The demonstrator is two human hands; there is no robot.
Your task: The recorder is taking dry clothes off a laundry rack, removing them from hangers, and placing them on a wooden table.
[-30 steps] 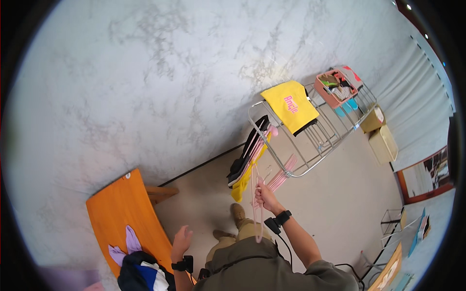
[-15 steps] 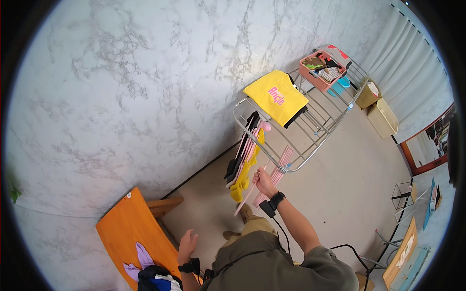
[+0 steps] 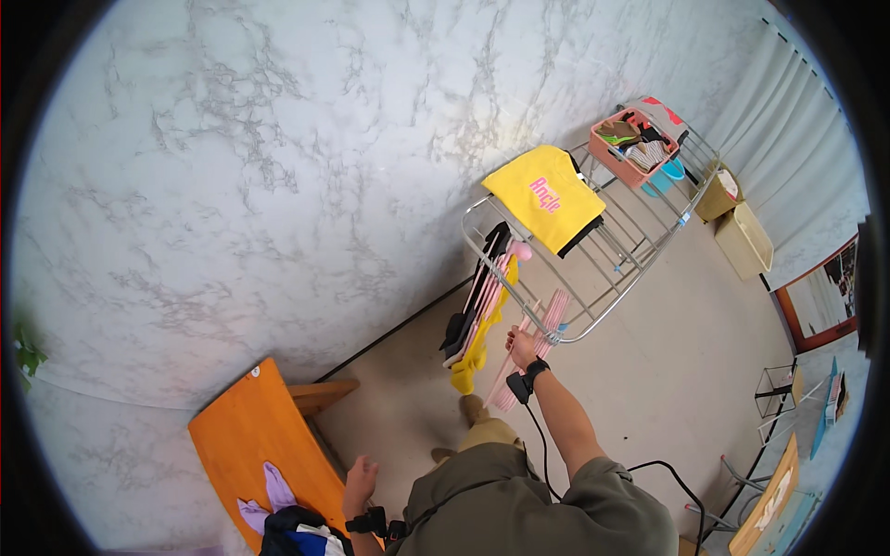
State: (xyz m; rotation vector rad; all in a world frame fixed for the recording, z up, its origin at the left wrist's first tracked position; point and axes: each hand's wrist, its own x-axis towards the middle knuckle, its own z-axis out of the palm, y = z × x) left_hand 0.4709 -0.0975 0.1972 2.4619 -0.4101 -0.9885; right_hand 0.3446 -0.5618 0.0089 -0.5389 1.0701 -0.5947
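- Metal drying rack (image 3: 593,326): starts just past the right hand, extends away ahead and to its right.
- Orange table (image 3: 246,426): left of the left hand, dark and lilac clothes on its near end.
- Hung clothes, black and yellow (image 3: 475,361): on pink hangers at the rack's left side, left of right hand, near.
- Folded yellow top (image 3: 545,196): on the rack, well ahead of right hand.
- Hanger bunch (image 3: 556,308): pink, hanging at the rack end, just right of right hand.
- Held hanger (image 3: 498,383): in right hand; pale pink, thin, seen edge-on; long axis slants up-right, roughly parallel to the bunch.
- Right hand (image 3: 522,346): fingers curled round held hanger, nearer the bunch by far.
- Left hand (image 3: 362,480): loosely spread, holding nothing, beside table edge; contact unclear.
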